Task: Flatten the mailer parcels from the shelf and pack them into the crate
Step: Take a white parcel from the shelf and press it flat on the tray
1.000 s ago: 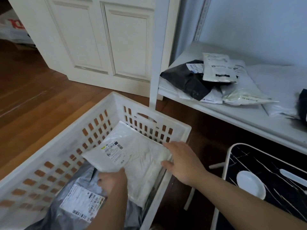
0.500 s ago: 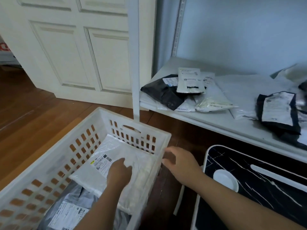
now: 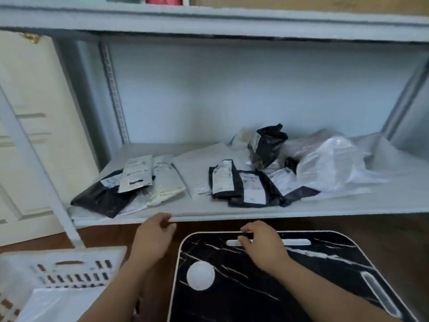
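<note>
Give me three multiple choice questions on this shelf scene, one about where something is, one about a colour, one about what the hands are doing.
1. Where is the white crate?
A. on the shelf
B. on the floor, lower left
C. on the black tray

2. What colour is the mailer at the left end of the shelf pile?
A. black
B. red
C. green

3. What are the hands holding?
A. a mailer each
B. the crate
C. nothing

Answers: 1 B, the crate sits low at the left, below the shelf. 2 A, it is a black bag under lighter packets. 3 C, the left hand and right hand hang loosely curled in front of the shelf, with no mailer in them.
</note>
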